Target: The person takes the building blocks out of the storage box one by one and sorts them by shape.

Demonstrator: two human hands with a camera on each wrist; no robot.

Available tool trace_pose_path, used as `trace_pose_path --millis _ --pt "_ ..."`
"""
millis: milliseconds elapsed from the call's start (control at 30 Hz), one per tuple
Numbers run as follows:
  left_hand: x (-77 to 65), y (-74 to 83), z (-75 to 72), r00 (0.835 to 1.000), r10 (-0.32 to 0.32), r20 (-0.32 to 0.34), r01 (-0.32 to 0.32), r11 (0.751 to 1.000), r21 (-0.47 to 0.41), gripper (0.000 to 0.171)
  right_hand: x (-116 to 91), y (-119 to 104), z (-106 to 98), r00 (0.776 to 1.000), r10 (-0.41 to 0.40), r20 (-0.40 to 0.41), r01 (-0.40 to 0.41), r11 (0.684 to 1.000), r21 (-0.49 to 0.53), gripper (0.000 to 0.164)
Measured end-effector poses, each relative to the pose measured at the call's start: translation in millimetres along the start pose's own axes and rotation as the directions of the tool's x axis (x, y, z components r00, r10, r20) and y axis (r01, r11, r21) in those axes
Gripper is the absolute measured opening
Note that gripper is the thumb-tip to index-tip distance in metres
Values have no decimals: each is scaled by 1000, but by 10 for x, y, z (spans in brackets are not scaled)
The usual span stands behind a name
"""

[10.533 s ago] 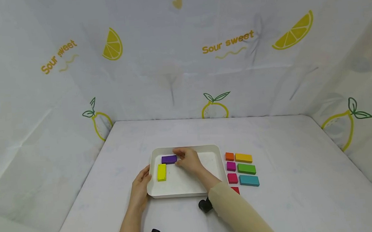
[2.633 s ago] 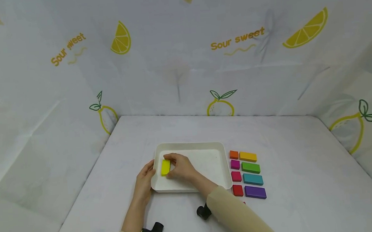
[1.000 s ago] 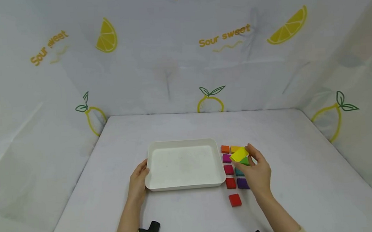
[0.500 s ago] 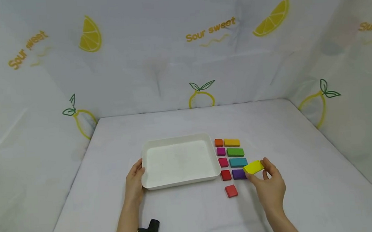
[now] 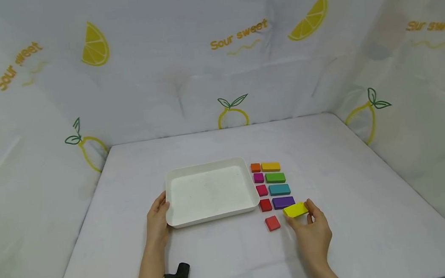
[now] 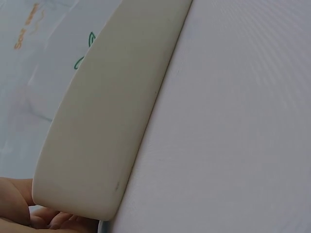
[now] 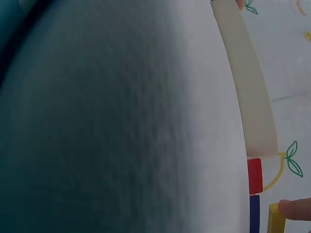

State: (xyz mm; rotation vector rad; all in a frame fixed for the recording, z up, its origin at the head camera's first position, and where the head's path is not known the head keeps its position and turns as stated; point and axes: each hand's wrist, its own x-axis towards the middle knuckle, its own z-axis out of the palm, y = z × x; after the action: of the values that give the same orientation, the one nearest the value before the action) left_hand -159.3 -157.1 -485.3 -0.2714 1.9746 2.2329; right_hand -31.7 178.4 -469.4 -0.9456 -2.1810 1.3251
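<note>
My right hand pinches a yellow rectangular block between thumb and fingertips, just in front of the purple block. In the right wrist view a fingertip lies against one end of it. My left hand grips the left side of a shallow white tray; nothing lies in it. Up close in the left wrist view, the fingers are at the corner of the tray wall. A coral-red square block sits left of the yellow block.
Two columns of blocks run along the tray's right side. Orange, magenta, pink-red and red squares pair with amber, green, teal and purple bars. Lemon-print sheeting stands behind the white table.
The purple block went from the tray to the right column. My right hand then lifted the yellow block out, carried it right and lowered it by the purple one. The left hand stays on the tray.
</note>
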Motion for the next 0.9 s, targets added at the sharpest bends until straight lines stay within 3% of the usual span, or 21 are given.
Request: trace_pose_path --millis 433,900 --pt "35 4 -35 1000 -18 12 18 1000 15 52 -66 41 163 1000 29 3 -29 999 -29 73" --pt "103 82 -30 1000 -12 3 12 1000 -11 53 38 -36 254 1000 24 12 -23 996 -84 74"
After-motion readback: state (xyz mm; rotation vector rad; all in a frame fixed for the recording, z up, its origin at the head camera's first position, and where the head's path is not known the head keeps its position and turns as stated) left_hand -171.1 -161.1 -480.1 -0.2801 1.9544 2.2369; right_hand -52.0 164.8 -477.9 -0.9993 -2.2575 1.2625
